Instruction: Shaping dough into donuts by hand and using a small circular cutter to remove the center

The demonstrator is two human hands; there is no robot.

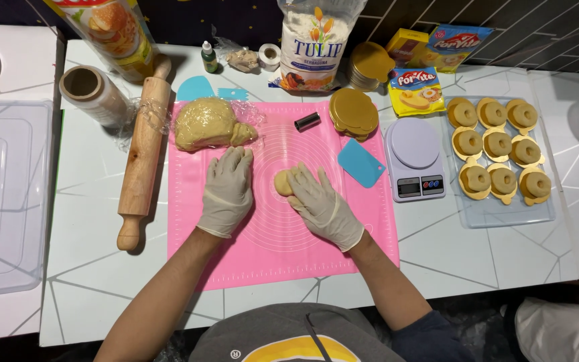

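While the pink mat (pixel 276 255) is lying across the white table (pixel 102 268), bare at its near edge, the gloved left hand (pixel 228 189) is resting flat and open below the big dough mass (pixel 210 124). The right hand (pixel 322 204) is pressing open fingers on the small dough ball (pixel 283 182) at mat centre.
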